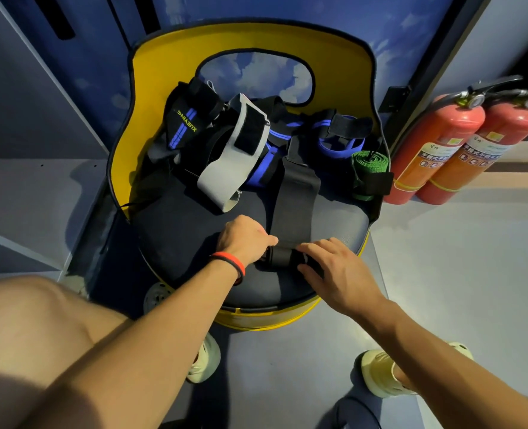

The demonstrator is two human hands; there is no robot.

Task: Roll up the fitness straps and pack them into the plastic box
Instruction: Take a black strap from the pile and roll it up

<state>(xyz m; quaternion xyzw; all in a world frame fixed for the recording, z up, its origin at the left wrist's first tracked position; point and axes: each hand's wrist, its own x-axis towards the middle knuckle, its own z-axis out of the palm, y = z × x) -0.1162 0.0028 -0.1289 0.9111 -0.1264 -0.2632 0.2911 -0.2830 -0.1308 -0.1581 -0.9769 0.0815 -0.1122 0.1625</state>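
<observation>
Rolling was the step in hand in the head view. The left hand (pixel 245 239) and the right hand (pixel 334 267) each had fingers curled round one end of a small coil at the near end of the black strap (pixel 296 193). The strap lay flat along the dark seat (pixel 176 230) of the yellow chair (pixel 163 57), its far end among the loose straps (pixel 225 144). Done well, I judged, both hands would advance evenly, edges aligned and band taut, for a coil as tight as the green roll (pixel 369 168). No plastic box showed.
</observation>
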